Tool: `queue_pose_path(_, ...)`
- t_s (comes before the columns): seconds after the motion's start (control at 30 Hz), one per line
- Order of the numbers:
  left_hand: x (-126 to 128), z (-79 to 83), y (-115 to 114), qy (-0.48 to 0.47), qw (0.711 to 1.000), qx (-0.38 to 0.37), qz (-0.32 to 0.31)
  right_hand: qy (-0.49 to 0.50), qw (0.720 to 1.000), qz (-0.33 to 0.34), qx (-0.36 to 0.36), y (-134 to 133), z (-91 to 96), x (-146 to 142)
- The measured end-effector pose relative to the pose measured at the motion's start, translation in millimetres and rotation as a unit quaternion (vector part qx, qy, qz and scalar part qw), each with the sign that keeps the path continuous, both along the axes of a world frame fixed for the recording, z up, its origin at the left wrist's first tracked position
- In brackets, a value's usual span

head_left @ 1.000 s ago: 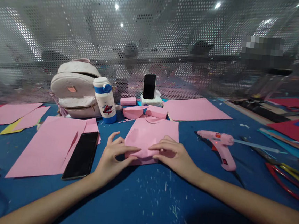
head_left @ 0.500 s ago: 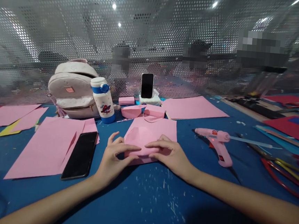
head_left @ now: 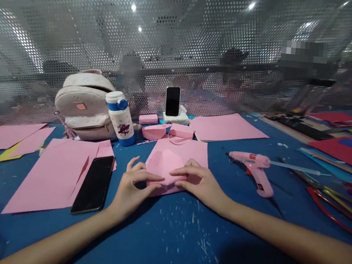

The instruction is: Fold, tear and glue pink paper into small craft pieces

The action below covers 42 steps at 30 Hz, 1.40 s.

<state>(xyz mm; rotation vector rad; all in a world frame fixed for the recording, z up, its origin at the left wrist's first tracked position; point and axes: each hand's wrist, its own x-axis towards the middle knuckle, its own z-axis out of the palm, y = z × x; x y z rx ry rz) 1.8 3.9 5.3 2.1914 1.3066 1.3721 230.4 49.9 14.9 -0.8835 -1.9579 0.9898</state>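
Observation:
A small piece of pink paper (head_left: 166,166) with a rounded outline lies over a larger pink sheet (head_left: 197,152) in front of me. Its near edge is pinched between the thumb and fingers of my left hand (head_left: 134,182). A short way to the right, my right hand (head_left: 200,183) grips the same edge between thumb and forefinger. Both hands rest low over the sheet, fingertips close together. Folded pink paper pieces (head_left: 182,130) stand just behind the sheet. To the right of my right hand lies a pink glue gun (head_left: 259,170) with a clear stick in its back.
On the left are a black phone (head_left: 93,184), pink sheets (head_left: 49,174), a bottle (head_left: 122,121) and a backpack (head_left: 87,108). Another phone (head_left: 173,101) stands upright at the back before a perforated metal screen (head_left: 184,38). Red-handled scissors (head_left: 326,207) lie at the right.
The near edge of the small pink paper is curled slightly differently under my fingertips, and more of its rounded outline shows. Both hands keep their pinch in nearly the same place.

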Motion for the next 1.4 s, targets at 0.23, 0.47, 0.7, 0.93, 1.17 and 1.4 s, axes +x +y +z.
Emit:
queue_pose_path(0.23, 2.5, 1.1, -1.0, 0.002, 1.000, 0.007, -0.027, -0.009, 1.000, 0.009, -0.001, -1.2, -1.0, -2.6)
queue_pose_path(0.47, -0.7, 0.4, -0.5, 0.008, 1.000, -0.001, -0.015, 0.007, 1.000, 0.002, -0.010, 0.7, 5.8, 2.6)
queue_pose_path(0.7, -6.7, 5.9, -4.1, 0.094, 0.993, 0.075, -0.009, -0.003, 0.996, 0.024, 0.091, 12.9, -1.4, 16.3)
queue_pose_path(0.93, -15.4, 6.9, -4.1, 0.163, 0.982, 0.096, 0.024, -0.037, 0.969, 0.055, 0.238, 16.1, -0.9, 23.1)
queue_pose_path(1.17, -16.7, 5.8, -3.6, 0.162, 0.980, 0.114, 0.028, -0.067, 0.948, 0.036, 0.310, 18.6, -1.0, 23.5)
queue_pose_path(1.4, -14.3, 8.3, -4.8, 0.174, 0.978, 0.111, 0.021, -0.102, 0.941, 0.048, 0.318, 15.7, -0.8, 23.5)
